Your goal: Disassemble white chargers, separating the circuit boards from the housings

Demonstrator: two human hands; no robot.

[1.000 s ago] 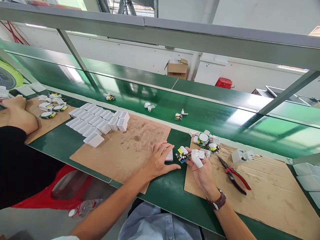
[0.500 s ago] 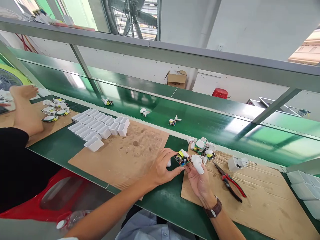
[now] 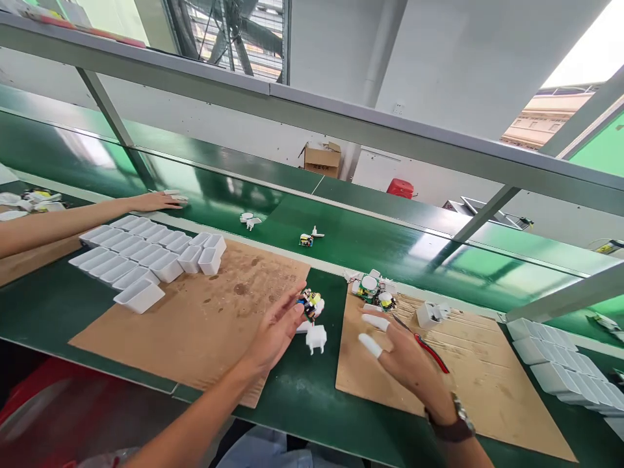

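Note:
My left hand [image 3: 275, 331] is closed on the edge of a small circuit board [image 3: 312, 304] crowded with parts, one of them yellow. A white plastic plug piece [image 3: 316, 338] hangs below the board, over the green bench. My right hand [image 3: 412, 357], with white finger covers on two digits, is over the cardboard at the right. Its thumb and forefinger are apart. Under and beside it lie the red-and-black pliers [image 3: 433, 354], partly hidden by the hand; whether it touches them I cannot tell. Behind it sits a cluster of boards with white parts [image 3: 370, 286].
White open boxes stand in rows at the left [image 3: 141, 250] and right [image 3: 560, 364]. A small white box [image 3: 429, 314] holding white parts is on the right cardboard [image 3: 487, 390]. A co-worker's arm [image 3: 97, 211] reaches across at the left. A board [image 3: 306, 240] lies on the green strip behind.
My right hand has let go of the white plug and moved right to the pliers. My left hand has drawn the board left. The co-worker's hand now reaches onto the green strip.

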